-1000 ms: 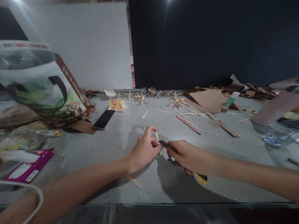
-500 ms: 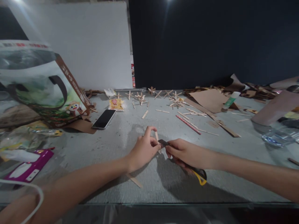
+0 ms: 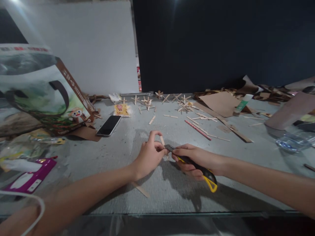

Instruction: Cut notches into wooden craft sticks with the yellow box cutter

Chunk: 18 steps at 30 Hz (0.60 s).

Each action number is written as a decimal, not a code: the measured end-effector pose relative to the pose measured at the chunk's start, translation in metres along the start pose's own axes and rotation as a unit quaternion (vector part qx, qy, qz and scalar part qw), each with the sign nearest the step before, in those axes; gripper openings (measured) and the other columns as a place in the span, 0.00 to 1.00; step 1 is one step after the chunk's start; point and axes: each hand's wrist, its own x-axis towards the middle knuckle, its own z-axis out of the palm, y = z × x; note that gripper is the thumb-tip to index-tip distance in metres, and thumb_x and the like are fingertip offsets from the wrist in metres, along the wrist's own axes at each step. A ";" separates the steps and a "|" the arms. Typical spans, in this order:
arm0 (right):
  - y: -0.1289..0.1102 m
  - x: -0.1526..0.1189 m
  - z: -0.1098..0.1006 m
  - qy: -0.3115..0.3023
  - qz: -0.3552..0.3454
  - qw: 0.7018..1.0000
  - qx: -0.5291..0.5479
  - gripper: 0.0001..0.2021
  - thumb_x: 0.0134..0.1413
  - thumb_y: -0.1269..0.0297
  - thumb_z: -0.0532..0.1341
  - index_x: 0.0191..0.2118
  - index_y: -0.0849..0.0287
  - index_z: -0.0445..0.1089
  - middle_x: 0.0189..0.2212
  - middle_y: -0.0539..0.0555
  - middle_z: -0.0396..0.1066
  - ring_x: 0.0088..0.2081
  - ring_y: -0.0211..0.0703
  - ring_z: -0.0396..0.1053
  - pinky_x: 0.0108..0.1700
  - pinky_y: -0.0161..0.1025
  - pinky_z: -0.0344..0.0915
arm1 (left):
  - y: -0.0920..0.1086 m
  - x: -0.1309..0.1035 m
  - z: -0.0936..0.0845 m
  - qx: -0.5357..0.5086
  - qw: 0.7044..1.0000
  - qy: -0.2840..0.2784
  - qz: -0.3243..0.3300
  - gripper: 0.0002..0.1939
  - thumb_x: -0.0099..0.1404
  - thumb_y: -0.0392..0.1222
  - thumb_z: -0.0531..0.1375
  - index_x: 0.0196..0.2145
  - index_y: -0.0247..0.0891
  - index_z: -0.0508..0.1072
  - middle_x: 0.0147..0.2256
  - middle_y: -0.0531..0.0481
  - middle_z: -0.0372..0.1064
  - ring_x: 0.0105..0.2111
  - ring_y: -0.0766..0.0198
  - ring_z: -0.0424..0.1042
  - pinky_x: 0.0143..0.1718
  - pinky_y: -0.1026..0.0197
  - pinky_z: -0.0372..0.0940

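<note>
Wooden flat stick (image 3: 162,141) in pinched grip of left hand (image 3: 150,155); right hand (image 3: 194,155) wrapped round black-yellow cutter (image 3: 206,172).

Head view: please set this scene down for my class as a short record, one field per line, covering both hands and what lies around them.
Left hand: the left hand pinches a thin wooden stick
Right hand: the right hand grips a black-and-yellow cutter
Cutter position: front end at the stick, beside the left hand; exact contact unclear
Beyond the hands: crossed wooden sticks, a red patterned rod
Left side: a phone, a purple device
Right side: brown cardboard, a green-and-white tube
</note>
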 end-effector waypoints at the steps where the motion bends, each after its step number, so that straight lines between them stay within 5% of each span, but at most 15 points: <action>1: 0.001 0.001 -0.002 -0.014 -0.001 1.000 0.016 0.14 0.64 0.50 0.59 0.35 0.55 0.62 0.13 0.39 0.54 0.12 0.31 0.46 0.14 0.27 0.50 | 0.000 0.000 0.000 0.001 1.000 0.000 0.000 0.22 0.60 0.32 0.64 0.49 0.44 0.61 0.24 0.62 0.74 0.26 0.66 0.72 0.35 0.62 0.62; 8: 0.014 0.013 -0.015 -0.107 -0.020 0.989 0.097 0.12 0.65 0.52 0.58 0.35 0.54 0.60 0.12 0.37 0.53 0.10 0.32 0.38 0.11 0.28 0.48 | 0.001 0.000 0.000 -0.001 1.000 -0.004 0.007 0.21 0.61 0.33 0.64 0.49 0.44 0.62 0.24 0.61 0.73 0.25 0.66 0.71 0.34 0.63 0.62; 18: 0.021 0.016 -0.009 -0.121 -0.066 0.979 0.149 0.16 0.62 0.52 0.61 0.32 0.52 0.54 0.10 0.35 0.51 0.09 0.31 0.31 0.09 0.28 0.41 | -0.003 0.008 -0.005 0.047 0.997 -0.027 0.063 0.19 0.64 0.35 0.62 0.52 0.43 0.66 0.24 0.60 0.72 0.26 0.66 0.69 0.35 0.64 0.63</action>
